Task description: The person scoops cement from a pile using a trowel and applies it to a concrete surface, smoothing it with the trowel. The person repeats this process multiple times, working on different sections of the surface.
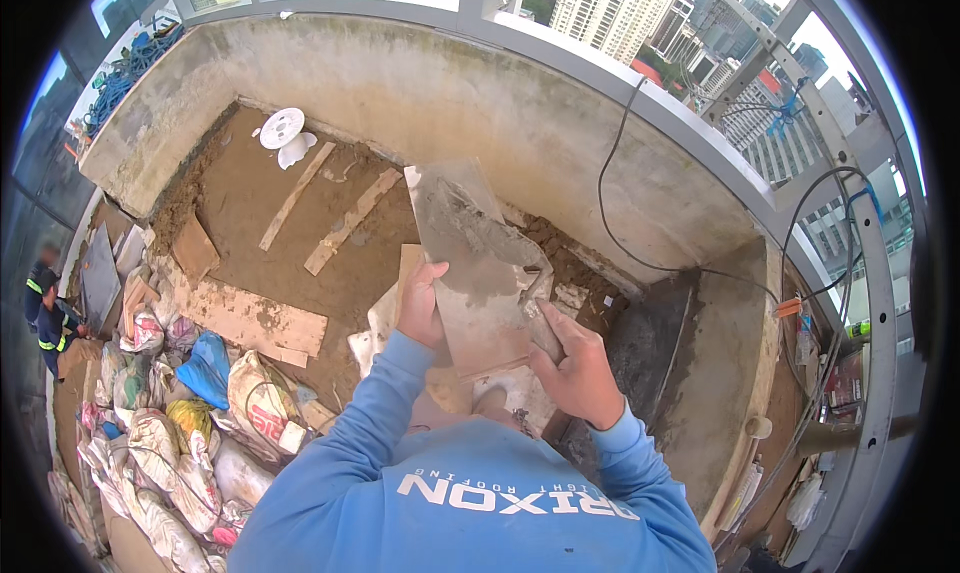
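Note:
My left hand point(421, 308) grips the left edge of a flat grey board point(482, 323), its thumb on the upper face. Wet grey mortar point(465, 218) is spread in a thick ridge over the far half of that board. At the board's right edge my right hand point(580, 368) is closed, fingers pointing toward the mortar. Something mortar-caked point(535, 293) sticks out beyond its fingertips; the shape is smeared with mortar and I cannot tell its kind. The board is held in front of my body, above the dirt floor.
A white spool point(283, 130) and wooden planks point(352, 221) lie on the brown dirt point(240, 193). Filled sacks point(165, 463) crowd the left. A low concrete wall point(500, 103) runs along the back, with a black cable point(603, 188) hanging over it. Two people point(50, 318) are at far left.

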The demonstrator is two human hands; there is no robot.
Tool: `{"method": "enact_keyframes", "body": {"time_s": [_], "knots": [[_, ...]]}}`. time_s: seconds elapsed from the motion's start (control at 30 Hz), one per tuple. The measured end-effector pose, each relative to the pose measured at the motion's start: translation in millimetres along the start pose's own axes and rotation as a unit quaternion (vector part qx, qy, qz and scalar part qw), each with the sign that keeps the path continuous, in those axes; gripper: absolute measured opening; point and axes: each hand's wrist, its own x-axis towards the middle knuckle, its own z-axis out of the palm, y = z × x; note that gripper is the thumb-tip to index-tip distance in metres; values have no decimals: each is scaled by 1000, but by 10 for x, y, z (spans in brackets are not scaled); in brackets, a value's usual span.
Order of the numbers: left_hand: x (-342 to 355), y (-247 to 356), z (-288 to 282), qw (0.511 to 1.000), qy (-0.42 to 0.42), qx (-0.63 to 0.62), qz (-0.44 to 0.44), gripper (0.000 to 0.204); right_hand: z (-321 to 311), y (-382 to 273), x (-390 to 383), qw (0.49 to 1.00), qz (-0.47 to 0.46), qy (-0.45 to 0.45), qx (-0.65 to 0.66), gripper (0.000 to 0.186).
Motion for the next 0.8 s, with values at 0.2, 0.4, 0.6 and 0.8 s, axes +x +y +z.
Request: {"method": "enact_keyframes", "body": {"time_s": [0.2,0.4,0.6,0.8], "knots": [[-409,668,391,992,-59,56,-91,46,-275,264,551,987,-128,58,-73,45],[-618,1081,664,987,-80,105,-95,39,440,387,756,949,-162,225,-152,52],[-565,1181,591,980,-80,38,-179,30,1050,585,516,960,-114,214,-141,63],[-430,1061,470,983,-91,54,-153,25,1560,832,176,958,-9,286,14,65]]}}
